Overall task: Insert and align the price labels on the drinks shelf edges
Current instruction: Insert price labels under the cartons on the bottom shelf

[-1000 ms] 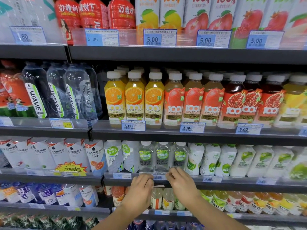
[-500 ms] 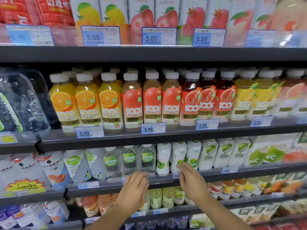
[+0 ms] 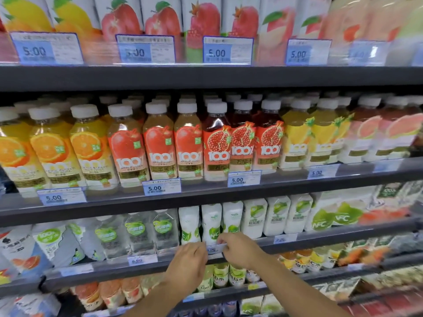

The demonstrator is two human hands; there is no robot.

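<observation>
Two hands work one label on the third visible shelf. Left hand [image 3: 188, 259] shows its back, fingers curled in at the label's left end. Whether they pinch it or only steady it I cannot tell. Right hand [image 3: 239, 249] has its fingertips nipped on the label's upper right corner. Label [image 3: 213, 250] sits between them against the rail [image 3: 343, 235], its print blurred. I judge the step to be pushing it home and levelling it.

Risks from here, as I read them:
- **Tilt:** the two ends could go in unevenly, since each hand pushes on its own.
- **Buckling:** a hard push could bend the thin card instead of sliding it.
- **Dropping:** a pinch let go too soon could let it spring out and fall to the drinks below.
- **Knocked stock:** the knuckles are just under the white bottles [image 3: 211, 221], so an upward jerk could tip one.
- **Off-centre:** it could end up out of line with its product. The 6.00 label [image 3: 142, 260] to the left and another to the right give the spacing to match.

Further up, juice bottles [image 3: 187, 145] stand over neat 5.00 labels [image 3: 162, 188], with cartons [image 3: 160, 17] on top.
</observation>
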